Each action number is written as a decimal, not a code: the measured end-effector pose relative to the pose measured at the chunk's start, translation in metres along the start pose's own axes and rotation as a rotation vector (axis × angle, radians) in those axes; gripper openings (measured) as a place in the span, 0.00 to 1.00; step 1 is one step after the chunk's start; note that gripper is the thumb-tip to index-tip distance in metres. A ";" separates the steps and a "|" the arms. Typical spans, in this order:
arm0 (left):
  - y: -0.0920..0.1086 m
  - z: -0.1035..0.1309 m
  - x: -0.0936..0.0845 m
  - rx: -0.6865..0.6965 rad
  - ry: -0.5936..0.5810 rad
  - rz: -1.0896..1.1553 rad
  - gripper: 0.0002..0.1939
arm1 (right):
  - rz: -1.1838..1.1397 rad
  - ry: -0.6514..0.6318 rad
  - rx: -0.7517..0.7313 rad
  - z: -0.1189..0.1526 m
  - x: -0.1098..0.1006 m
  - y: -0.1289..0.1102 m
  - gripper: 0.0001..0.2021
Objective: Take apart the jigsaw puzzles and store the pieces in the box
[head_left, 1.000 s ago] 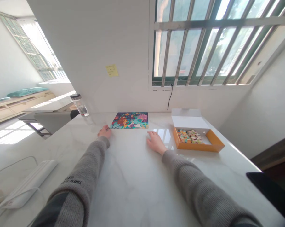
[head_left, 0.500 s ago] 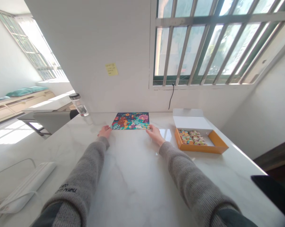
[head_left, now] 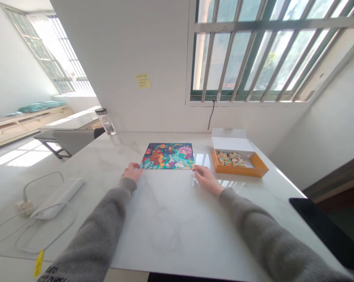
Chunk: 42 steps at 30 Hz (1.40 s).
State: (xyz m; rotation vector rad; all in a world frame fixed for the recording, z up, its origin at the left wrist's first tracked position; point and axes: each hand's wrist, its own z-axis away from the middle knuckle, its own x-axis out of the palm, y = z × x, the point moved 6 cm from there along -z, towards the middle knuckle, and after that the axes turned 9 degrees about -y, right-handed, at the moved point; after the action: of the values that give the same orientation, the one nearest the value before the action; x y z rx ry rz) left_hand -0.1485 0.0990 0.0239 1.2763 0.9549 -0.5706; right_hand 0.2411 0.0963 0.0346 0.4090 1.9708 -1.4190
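A colourful picture sheet (head_left: 168, 156), printed with cartoon animals and plants, lies on the white marbled table. My left hand (head_left: 132, 172) pinches its near left corner between closed fingers. At the near right corner, my right hand (head_left: 206, 177) grips the sheet with thumb and fingertips. To the right of that hand stands an orange box (head_left: 238, 168) with its white lid folded back. Small colourful flat pieces (head_left: 230, 159) are packed in rows inside it, too small to make out singly.
A clear bottle (head_left: 107, 123) with a dark lid stands at the table's far left corner. A white power strip (head_left: 59, 197) with looping cables lies at left. At the right edge is a dark flat object (head_left: 314, 219). Wall and barred window (head_left: 247, 58) rise behind the table.
The sheet has moved away from the wall, towards me, with both hands on its near corners. The camera view has shifted, bringing the table's near edge into sight.
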 end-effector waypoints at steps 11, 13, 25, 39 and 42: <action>0.005 0.158 0.001 0.136 -0.395 0.566 0.22 | 0.017 0.042 0.099 0.150 -0.064 0.005 0.12; 0.015 0.168 0.003 0.175 -0.408 0.563 0.20 | 0.095 0.088 0.109 0.155 -0.073 0.007 0.11; 0.059 0.030 0.027 0.258 -0.219 -0.072 0.26 | 0.223 0.063 0.155 0.153 -0.065 0.012 0.12; 0.091 -0.017 0.057 0.318 -0.238 -0.215 0.20 | 0.504 -0.109 -0.138 0.177 -0.042 -0.035 0.08; 0.086 -0.005 0.056 0.340 -0.267 -0.213 0.17 | 0.534 -0.152 -0.119 0.190 -0.043 -0.040 0.07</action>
State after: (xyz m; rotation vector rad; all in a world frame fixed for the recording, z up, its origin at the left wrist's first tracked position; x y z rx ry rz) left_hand -0.0513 0.1319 0.0221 1.3618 0.7942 -1.0780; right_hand 0.3117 -0.0879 0.0561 0.6899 1.6482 -0.9592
